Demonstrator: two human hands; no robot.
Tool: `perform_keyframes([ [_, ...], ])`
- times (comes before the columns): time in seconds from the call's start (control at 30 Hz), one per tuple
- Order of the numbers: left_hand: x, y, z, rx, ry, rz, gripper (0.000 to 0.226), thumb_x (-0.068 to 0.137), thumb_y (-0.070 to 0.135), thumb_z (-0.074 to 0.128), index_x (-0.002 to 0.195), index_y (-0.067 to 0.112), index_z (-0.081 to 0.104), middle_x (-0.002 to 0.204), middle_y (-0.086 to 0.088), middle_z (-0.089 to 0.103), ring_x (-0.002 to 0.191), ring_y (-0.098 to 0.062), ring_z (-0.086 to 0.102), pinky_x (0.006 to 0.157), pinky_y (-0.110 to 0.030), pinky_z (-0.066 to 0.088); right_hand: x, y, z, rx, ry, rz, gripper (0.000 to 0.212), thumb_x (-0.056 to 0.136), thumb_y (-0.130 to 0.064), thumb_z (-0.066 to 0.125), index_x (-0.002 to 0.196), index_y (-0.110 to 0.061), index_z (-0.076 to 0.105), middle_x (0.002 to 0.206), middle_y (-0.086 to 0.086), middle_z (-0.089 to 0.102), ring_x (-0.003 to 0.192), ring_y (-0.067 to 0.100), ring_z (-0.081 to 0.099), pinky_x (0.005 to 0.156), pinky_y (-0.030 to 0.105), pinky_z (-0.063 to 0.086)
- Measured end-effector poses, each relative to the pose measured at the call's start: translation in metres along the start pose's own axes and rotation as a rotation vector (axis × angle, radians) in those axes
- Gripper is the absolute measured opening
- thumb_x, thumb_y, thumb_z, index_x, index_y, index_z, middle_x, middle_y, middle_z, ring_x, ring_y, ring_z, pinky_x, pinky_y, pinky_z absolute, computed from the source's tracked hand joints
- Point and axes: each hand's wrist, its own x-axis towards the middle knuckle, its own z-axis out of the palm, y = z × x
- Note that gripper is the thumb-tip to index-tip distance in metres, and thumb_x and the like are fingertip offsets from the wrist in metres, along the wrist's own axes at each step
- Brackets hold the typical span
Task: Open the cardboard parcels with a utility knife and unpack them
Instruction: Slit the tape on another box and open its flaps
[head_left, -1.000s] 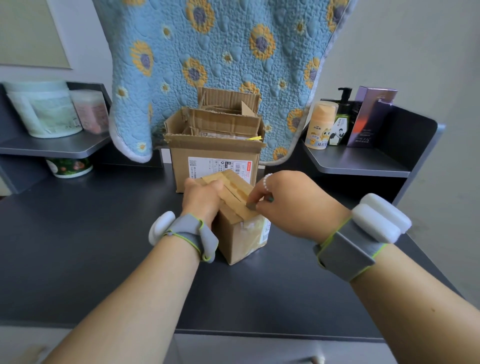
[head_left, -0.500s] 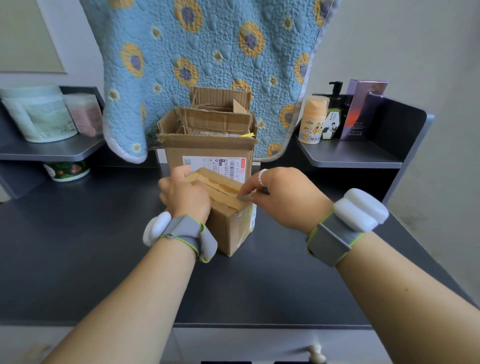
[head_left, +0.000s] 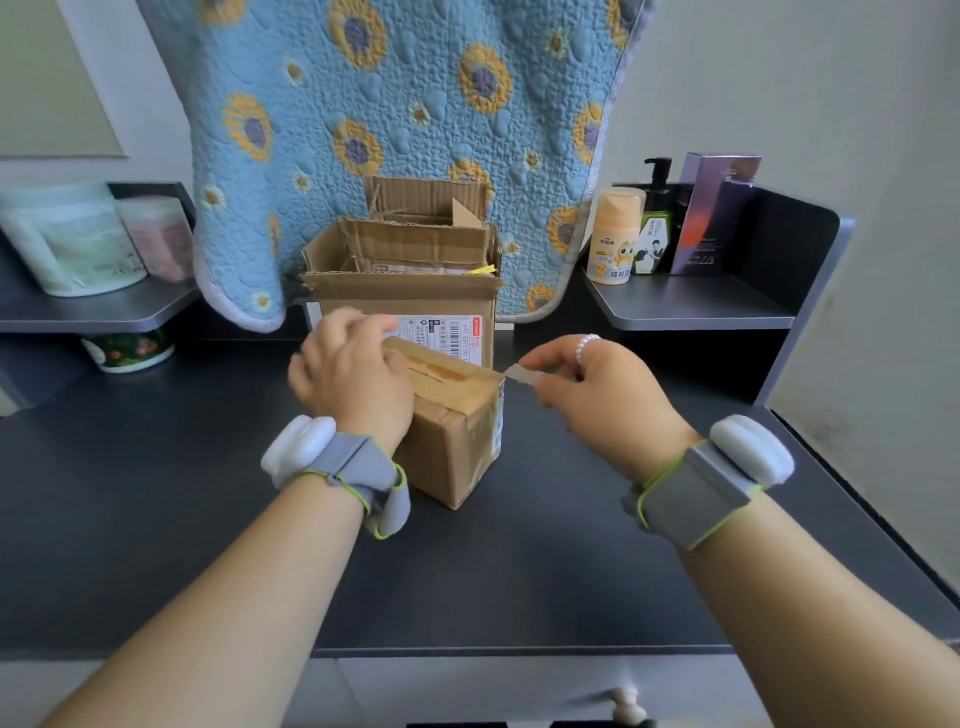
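Observation:
A small brown cardboard parcel (head_left: 457, 431) stands on the dark desk (head_left: 156, 493), sealed with brown tape along its top. My left hand (head_left: 353, 379) grips its left top side, the fingers blurred over the far edge. My right hand (head_left: 597, 395) is just right of the parcel's top corner and pinches a strip of tape (head_left: 519, 373) that still hangs onto that corner. No utility knife shows in the view.
A larger open cardboard box (head_left: 405, 296) stands right behind the parcel, with another open box (head_left: 426, 197) behind it. A blue flowered quilt (head_left: 405, 104) hangs above. Bottles (head_left: 615, 234) stand on the right shelf, tubs (head_left: 67, 239) on the left shelf, a bowl (head_left: 130, 351) below.
My right hand has pulled a tape strip off the parcel's top towards the right. My left hand has shifted slightly on the parcel's left side. The camera has tilted down a little.

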Motion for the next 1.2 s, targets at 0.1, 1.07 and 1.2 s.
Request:
perform_keyframes([
  [0.1, 0.006, 0.006, -0.008, -0.036, -0.235, 0.371, 0.035, 0.095, 0.035, 0.035, 0.116, 0.025, 0.061, 0.137, 0.007, 0.049, 0.139, -0.014, 0.026, 0.113, -0.041, 0.004, 0.000, 0.009, 0.006, 0.155, -0.014, 0.116, 0.021, 0.087, -0.006, 0.053, 0.097, -0.018, 0.066, 0.062, -0.004, 0.054, 0.047, 0.011, 0.043, 0.046, 0.020, 0.039],
  [1.07, 0.019, 0.009, -0.014, 0.232, -0.731, 0.494, 0.091, 0.038, 0.080, 0.058, 0.122, 0.054, 0.036, 0.125, 0.016, 0.040, 0.121, -0.015, 0.029, 0.099, -0.039, 0.025, -0.010, 0.009, 0.041, 0.572, 0.008, 0.255, 0.023, 0.088, -0.002, 0.050, 0.080, -0.023, 0.059, 0.062, 0.001, 0.057, 0.043, 0.010, 0.043, 0.040, 0.016, 0.035],
  [1.2, 0.019, 0.009, -0.014, 0.223, -0.732, 0.487, 0.090, 0.038, 0.080, 0.059, 0.122, 0.055, 0.035, 0.124, 0.016, 0.039, 0.121, -0.015, 0.028, 0.098, -0.038, 0.024, -0.014, 0.010, 0.040, 0.601, 0.012, 0.249, 0.022, 0.086, -0.001, 0.050, 0.082, -0.020, 0.059, 0.061, 0.001, 0.057, 0.042, 0.009, 0.043, 0.041, 0.017, 0.036],
])
